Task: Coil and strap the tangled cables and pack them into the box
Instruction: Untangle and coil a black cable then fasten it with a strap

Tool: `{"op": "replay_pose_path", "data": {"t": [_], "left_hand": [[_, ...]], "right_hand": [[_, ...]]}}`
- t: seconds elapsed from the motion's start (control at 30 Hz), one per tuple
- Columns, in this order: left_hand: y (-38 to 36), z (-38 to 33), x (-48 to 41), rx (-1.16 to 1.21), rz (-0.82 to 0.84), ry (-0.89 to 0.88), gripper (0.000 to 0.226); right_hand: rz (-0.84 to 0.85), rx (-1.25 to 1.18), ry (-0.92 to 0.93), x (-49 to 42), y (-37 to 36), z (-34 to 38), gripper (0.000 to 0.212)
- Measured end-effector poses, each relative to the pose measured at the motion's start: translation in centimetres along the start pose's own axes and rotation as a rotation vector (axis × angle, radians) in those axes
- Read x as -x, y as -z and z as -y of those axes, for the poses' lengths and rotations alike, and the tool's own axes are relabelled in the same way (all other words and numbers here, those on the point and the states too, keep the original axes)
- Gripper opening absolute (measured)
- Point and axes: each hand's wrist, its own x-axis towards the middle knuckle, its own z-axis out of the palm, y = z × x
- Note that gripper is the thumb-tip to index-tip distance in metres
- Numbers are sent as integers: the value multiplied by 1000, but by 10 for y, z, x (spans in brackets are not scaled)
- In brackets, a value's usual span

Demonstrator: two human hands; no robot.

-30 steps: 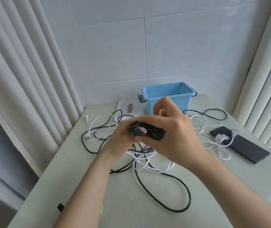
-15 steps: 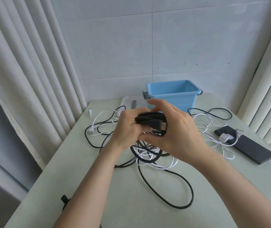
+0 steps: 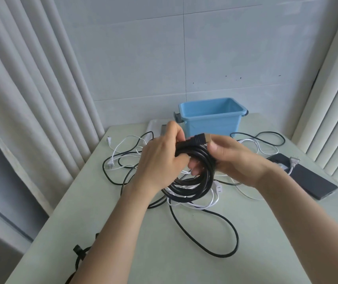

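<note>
Both hands hover above the worktop: left hand grips the black coil, right hand fingers pinch its plug.

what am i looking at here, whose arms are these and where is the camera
There is no machine here. These are a person's two bare arms, seen by one camera worn on the head, looking forward and down. The left hand and the right hand both grip a coiled black cable, and its plug sticks up between them. Below, on a pale table, lie tangled white cables and a loose black cable. An open blue box stands near the far edge. A dark flat device lies to the right.
</note>
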Motion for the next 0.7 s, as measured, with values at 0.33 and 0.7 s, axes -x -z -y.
{"op": "replay_pose_path", "data": {"t": [0.33,0.7], "left_hand": [[-15,0,2,-32,3,23,61],[-13,22,0,907,40,225,50]], "right_hand": [[-617,133,54,-24,-37,-22,45],[-457,-181,191,-19,-2,-33,49]]}}
